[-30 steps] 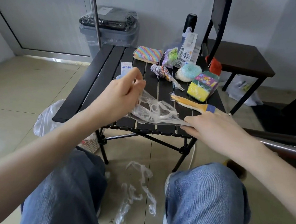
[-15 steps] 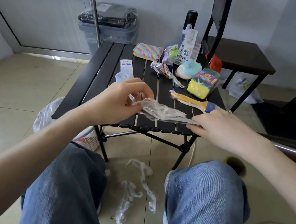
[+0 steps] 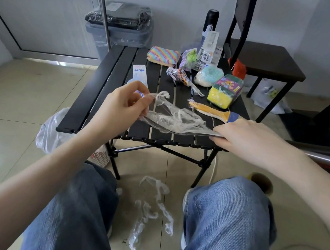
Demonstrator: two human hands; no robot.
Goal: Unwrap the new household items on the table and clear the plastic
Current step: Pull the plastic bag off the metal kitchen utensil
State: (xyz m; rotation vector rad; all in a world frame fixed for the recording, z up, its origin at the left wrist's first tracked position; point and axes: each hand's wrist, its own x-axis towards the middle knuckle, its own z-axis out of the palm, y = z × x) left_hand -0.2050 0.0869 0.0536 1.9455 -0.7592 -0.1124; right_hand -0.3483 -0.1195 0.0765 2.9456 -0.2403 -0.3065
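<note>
Plastic wrap (image 3: 172, 119) stretched between pinching left hand (image 3: 121, 108) and gripping right hand (image 3: 245, 136), above table (image 3: 111, 83).

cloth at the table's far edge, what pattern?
Diagonal rainbow stripes on the folded cloth: pink, yellow, green, blue. The head view, the only one, shows it.

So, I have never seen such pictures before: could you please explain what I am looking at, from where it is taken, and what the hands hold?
No machine here: a person wears a camera on the head, looking down at their own arms and jeans-covered knees. The left hand and right hand pull a crumpled clear plastic wrap between them, above a small black slatted table. On the table lie a rainbow striped cloth, a pack of yellow sponges, a brush with an orange handle and other small packages. More torn plastic lies on the floor between the feet.
</note>
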